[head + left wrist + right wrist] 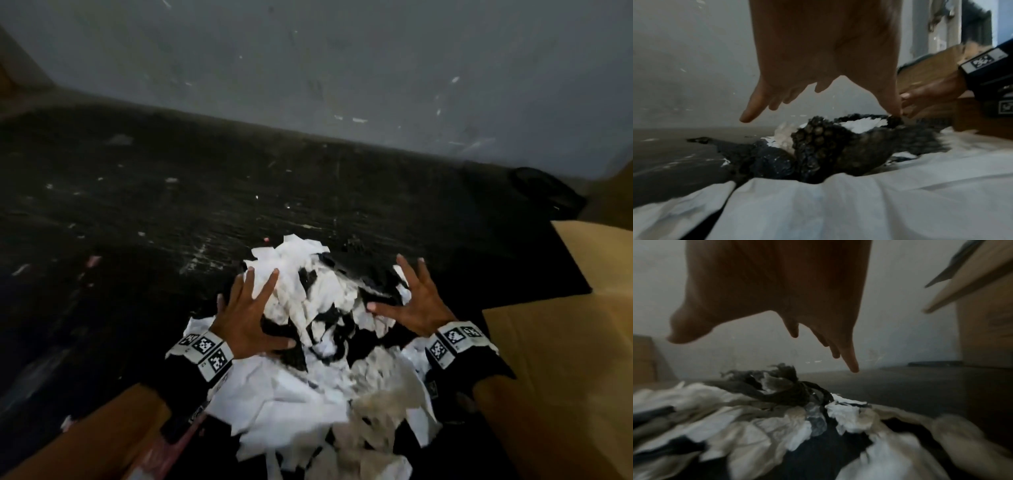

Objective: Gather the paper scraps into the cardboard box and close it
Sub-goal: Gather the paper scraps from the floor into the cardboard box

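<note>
A: What are the hands doing?

B: I see both hands over the pile of paper scraps [308, 342]. The left hand [248, 317] has its fingers spread wide apart and straight. It lies on the left side of the pile. The right hand [412, 301] is spread wide too, with its fingers pointing up and away from me, at the right side of the pile. Neither hand grips anything.

A: Where is the pile?

B: It sits on the dark floor [171, 212], between the two hands and running back toward me. White scraps and black scraps are mixed in it. The cardboard box [565, 342] is just to the right of the pile, with a flap [596, 246] folded out.

A: Do the wrist cameras show more?

B: Yes. The left wrist view shows the left hand [824, 53] from under, with its fingers [752, 107] hanging down above the scraps [838, 203]. It also shows a dark bumpy piece [818, 139] in the pile, and the right hand [931, 95] near the box [931, 68]. The head view does not show those bumps.

A: And the right wrist one?

B: It is blurry. I see the right hand [781, 288] with fingers [851, 358] pointing down, apart, above the scraps [748, 426]. The box [982, 329] stands on the right. I cannot tell if the fingertips touch the paper.
</note>
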Demonstrator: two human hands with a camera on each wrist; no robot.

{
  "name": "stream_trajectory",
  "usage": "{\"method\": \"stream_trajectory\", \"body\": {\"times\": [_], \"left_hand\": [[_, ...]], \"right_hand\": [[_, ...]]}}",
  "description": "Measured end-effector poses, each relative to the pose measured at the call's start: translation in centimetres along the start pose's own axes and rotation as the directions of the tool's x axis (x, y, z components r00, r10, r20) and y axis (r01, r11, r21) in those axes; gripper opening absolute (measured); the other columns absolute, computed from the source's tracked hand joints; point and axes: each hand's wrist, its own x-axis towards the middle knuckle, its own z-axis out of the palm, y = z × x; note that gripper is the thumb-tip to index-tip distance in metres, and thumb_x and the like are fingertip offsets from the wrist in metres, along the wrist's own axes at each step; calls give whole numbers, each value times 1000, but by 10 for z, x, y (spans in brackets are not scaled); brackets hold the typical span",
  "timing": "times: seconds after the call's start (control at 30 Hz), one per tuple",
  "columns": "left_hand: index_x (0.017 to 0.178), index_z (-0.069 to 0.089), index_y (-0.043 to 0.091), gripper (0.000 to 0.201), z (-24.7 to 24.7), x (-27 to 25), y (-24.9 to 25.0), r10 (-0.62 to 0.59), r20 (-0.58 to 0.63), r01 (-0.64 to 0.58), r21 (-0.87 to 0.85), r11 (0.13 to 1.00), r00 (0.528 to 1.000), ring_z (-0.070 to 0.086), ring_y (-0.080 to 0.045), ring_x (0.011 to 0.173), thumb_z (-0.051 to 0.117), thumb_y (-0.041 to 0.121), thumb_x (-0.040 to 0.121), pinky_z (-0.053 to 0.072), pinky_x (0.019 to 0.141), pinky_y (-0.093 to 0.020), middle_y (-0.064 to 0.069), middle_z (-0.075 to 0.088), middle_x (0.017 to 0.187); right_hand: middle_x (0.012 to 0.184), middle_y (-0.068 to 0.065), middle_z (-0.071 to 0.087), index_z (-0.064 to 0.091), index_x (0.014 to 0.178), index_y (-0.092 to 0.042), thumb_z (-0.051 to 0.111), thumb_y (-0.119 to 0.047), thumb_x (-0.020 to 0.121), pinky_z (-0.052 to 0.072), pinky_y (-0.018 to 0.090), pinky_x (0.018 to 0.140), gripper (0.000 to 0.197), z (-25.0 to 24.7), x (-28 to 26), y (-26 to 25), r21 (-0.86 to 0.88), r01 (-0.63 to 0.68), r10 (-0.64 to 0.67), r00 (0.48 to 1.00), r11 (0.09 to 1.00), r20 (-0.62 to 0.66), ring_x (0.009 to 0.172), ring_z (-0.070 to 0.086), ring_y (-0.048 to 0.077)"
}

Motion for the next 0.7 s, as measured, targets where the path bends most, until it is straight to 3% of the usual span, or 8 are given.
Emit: {"method": "stream_trajectory", "body": {"times": [0.07,0.17,0.27,0.37,0.43,0.5,0.6,0.7], "left_hand": [[121,-33,59,132,0,23,4,-22,21,23,-10,1000,1000,-26,-25,140,46,96,23,-1,112,-63,-3,-31,152],[118,-35,62,133,4,61,10,-58,78,63,-63,996,995,-31,-27,137,49,95,22,1,111,-65,-2,-35,150],[116,-38,62,135,13,92,15,-63,166,73,-53,996,984,-31,-29,137,59,91,26,6,110,-67,1,-41,147],[119,-42,54,141,31,108,21,-43,166,37,42,998,985,-30,-29,137,70,79,38,2,111,-66,0,-45,144],[114,-48,51,142,40,106,25,12,112,-20,70,997,994,-27,-28,139,72,74,44,4,112,-62,-1,-47,143],[113,-50,50,142,42,102,29,73,49,-75,41,996,996,-17,-28,142,75,68,50,16,114,-52,-1,-45,143],[114,-49,51,136,46,91,35,122,-53,-124,-25,992,991,13,-25,143,76,54,62,41,100,-35,-1,-41,146],[114,-49,52,129,46,76,43,145,-111,-152,-54,987,983,29,-27,138,72,47,70,50,90,-35,1,-37,147]], "right_hand": [[156,5,-18,-1,140,-49,67,-79,38,16,51,117,127,3,29,-3,-79,56,-48,994,995,97,145,-5,26],[154,4,-26,-9,138,-52,71,-74,47,9,55,116,124,17,71,-11,-184,115,-69,969,976,237,143,-12,31],[152,3,-30,-22,131,-58,67,-80,44,6,59,114,126,41,96,-19,-194,148,-69,929,970,364,143,-9,33],[152,3,-30,-25,133,-52,68,-77,46,1,65,112,130,75,97,-23,-222,236,-136,912,946,388,143,-10,32],[153,3,-29,-28,133,-48,71,-70,50,-1,61,114,130,88,88,-24,-226,289,-201,917,930,346,144,-8,30],[153,1,-29,-30,132,-48,73,-61,56,3,54,117,129,94,83,-24,-173,317,-253,916,932,312,144,-2,29],[155,-1,-23,-27,129,-53,74,-50,65,20,51,115,120,100,74,-27,-120,350,-303,906,929,296,143,12,32],[156,1,-17,-17,134,-47,70,-39,76,25,46,114,105,100,53,-37,-70,419,-392,887,905,245,143,16,29]]}}
